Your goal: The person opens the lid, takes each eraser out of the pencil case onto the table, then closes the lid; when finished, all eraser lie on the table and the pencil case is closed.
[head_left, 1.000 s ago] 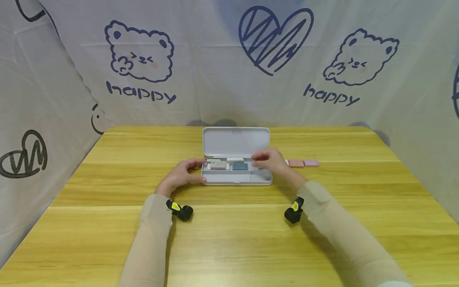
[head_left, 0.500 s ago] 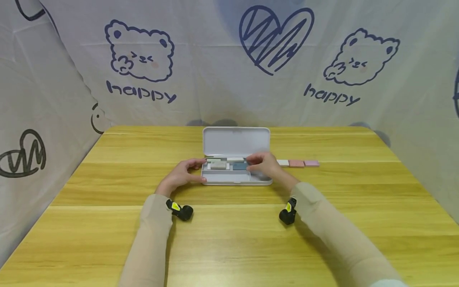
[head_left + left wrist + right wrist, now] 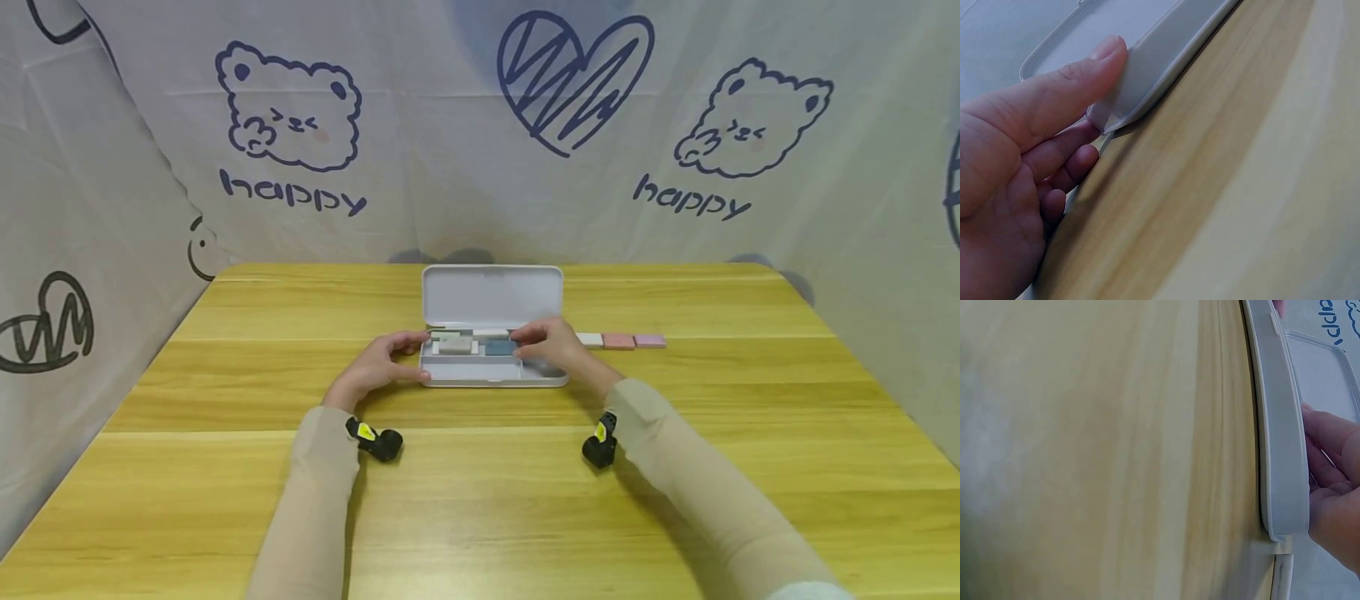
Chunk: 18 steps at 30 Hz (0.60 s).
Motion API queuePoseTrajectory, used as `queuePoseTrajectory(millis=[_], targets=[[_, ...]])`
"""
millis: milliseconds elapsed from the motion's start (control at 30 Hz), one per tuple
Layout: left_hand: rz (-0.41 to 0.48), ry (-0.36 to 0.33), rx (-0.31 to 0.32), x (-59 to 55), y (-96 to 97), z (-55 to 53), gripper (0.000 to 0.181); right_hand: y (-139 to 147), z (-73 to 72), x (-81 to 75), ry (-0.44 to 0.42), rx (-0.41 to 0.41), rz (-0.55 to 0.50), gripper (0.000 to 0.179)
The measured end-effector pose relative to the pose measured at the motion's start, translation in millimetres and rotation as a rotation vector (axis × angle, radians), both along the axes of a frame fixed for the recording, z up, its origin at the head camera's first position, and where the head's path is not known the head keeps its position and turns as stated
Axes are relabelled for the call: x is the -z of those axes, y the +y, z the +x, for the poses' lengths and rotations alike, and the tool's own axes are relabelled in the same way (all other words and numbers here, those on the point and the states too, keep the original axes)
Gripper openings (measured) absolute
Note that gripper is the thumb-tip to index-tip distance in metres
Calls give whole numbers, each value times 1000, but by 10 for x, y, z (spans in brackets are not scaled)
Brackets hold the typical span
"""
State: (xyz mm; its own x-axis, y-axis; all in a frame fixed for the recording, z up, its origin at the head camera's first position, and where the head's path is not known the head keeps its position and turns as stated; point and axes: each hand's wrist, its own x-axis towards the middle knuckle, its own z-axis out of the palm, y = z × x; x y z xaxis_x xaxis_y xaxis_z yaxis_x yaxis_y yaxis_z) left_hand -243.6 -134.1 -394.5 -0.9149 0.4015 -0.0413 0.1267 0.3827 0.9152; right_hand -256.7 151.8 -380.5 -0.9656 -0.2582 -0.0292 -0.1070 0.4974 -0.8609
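An open white pencil case (image 3: 471, 369) stands in the middle of the table, its lid (image 3: 492, 297) tipped back. My left hand (image 3: 381, 362) holds its left end, thumb at the front corner and fingers farther back. In the case lie a sleeved grey eraser (image 3: 455, 346) with white ends, a blue block (image 3: 499, 347) that looks like an eraser, a white block (image 3: 490, 332) and a pale green one (image 3: 446, 335). My right hand (image 3: 555, 343) reaches over the case's right part, thumb and fingertips pinching the blue eraser's right end. The palm hides what lies beneath.
Right of the case, a row of small blocks lies on the wooden table (image 3: 480, 500): white (image 3: 591, 340), pink (image 3: 618, 342) and purple (image 3: 649, 341). A printed cloth (image 3: 427, 125) hangs behind the far table edge.
My right hand has moved left from the case's right part to the blue eraser, and the white block on the table shows more fully. The left hand has stayed at the case.
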Motion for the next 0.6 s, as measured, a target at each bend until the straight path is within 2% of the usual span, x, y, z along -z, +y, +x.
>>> queuePoseTrajectory(millis=[400, 600], targets=[[-12, -3, -15, 20, 5, 0, 65, -10, 14, -30, -57, -12, -32, 27], [-3, 0, -8, 16, 4, -5, 65, -12, 27, -72, -38, -23, -23, 25]])
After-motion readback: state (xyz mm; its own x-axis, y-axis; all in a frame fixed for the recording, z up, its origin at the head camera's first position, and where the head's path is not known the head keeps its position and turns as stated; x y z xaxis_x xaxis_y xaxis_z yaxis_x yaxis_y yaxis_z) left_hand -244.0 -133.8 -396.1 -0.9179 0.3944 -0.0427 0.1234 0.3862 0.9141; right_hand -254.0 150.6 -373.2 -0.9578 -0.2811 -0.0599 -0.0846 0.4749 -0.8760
